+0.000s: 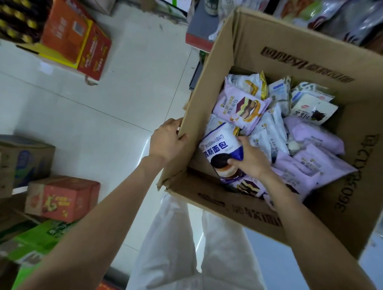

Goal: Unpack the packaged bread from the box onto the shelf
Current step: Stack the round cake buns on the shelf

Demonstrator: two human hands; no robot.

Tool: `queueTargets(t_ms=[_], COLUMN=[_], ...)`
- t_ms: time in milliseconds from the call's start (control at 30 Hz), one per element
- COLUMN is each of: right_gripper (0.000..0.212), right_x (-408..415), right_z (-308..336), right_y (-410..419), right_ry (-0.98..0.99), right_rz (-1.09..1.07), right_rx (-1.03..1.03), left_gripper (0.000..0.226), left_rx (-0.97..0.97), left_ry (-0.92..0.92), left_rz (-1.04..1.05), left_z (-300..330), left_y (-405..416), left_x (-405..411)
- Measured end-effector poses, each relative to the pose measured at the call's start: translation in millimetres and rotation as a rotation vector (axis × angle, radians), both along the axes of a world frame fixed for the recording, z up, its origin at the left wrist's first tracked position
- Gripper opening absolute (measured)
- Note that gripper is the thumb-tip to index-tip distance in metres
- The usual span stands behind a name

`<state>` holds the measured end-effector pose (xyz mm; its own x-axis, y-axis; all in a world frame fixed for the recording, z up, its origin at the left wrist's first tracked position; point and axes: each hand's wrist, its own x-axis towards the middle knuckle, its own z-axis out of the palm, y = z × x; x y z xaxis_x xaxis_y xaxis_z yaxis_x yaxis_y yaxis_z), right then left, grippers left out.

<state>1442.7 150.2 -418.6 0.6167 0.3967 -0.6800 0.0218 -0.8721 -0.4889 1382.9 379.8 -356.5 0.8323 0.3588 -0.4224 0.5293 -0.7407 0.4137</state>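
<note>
Down at floor level the pale glossy tiled floor (103, 99) has an open lane running between the stacked goods on the left and the big brown corrugated cardboard box (281, 54) on the right, so there's decent room to swing an arm out that side. The left hand (167, 142) is curled over the box's left wall edge, thumb outside, gripping the cardboard. Flaps stand up all round, the far one printed with dark lettering.

Inside it's a loose heap of packaged bread: lilac plastic bread packets (314, 139) mostly toward the right, white ones at the back. The right hand (251, 158) is down in the near-left part, fingers and thumb pinching a white and dark blue plastic bread packet with a chocolate bun picture (221, 151), which sits tilted on the pile, still within the box walls.

Off left: an orange-red carton with yellow trim (78, 41), a smaller red carton (61, 198), and green cartons (39, 238). Bagged snacks (342, 15) crowd the top right, blurry.
</note>
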Motion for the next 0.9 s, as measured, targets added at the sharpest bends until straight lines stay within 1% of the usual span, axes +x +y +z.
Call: queueTargets(t_ms=[33, 100, 167, 233, 300, 367, 400, 467, 533, 600, 700, 767, 833, 900], right_gripper=[0.075, 0.074, 0.070, 0.071, 0.072, 0.073, 0.072, 0.061, 0.057, 0.057, 0.056, 0.058, 0.059, 0.060], right_x=[7, 16, 24, 33, 44, 56, 63, 80, 100, 125, 171, 202, 228, 246], right_z=[20, 57, 94, 125, 152, 175, 185, 204, 224, 241, 264, 272, 274, 270], right_y=[-12, -32, -41, -40, -31, -16, -7, 15, 39, 63, 92, 107, 121, 135], right_ry=[0.040, 0.118, 0.143, 0.140, 0.119, 0.057, 0.020, -0.058, -0.167, -0.302, -0.482, -0.517, -0.531, -0.506], right_rz=[-0.140, -0.412, -0.565, -0.631, -0.655, -0.645, -0.641, -0.622, -0.587, -0.551, -0.528, -0.562, -0.602, -0.612], right_rx=[0.085, 0.273, 0.424, 0.545, 0.643, 0.701, 0.724, 0.777, 0.814, 0.823, 0.808, 0.820, 0.808, 0.791], left_gripper=[0.038, 0.051, 0.053, 0.054, 0.059, 0.060, 0.058, 0.051, 0.048, 0.055, 0.061, 0.069, 0.072, 0.074], left_rx=[-0.003, -0.054, -0.203, -0.386, -0.506, -0.617, -0.684, -0.771, -0.775, -0.755, -0.700, -0.574, -0.399, -0.344], left_ry=[0.004, -0.061, -0.129, -0.131, -0.144, -0.210, -0.249, -0.326, -0.408, -0.496, -0.584, -0.612, -0.608, -0.556], left_rz=[0.005, 0.076, 0.179, 0.197, 0.134, 0.085, 0.077, 0.057, 0.026, 0.005, -0.094, -0.146, -0.133, -0.089], left_z=[5, 19, 40, 62, 85, 109, 122, 147, 165, 182, 205, 214, 217, 216], left_y=[-1, -6, -14, -21, -23, -21, -18, -8, 7, 26, 61, 85, 109, 131], left_x=[1, 4, 10, 20, 31, 47, 56, 78, 102, 129, 171, 199, 226, 251])
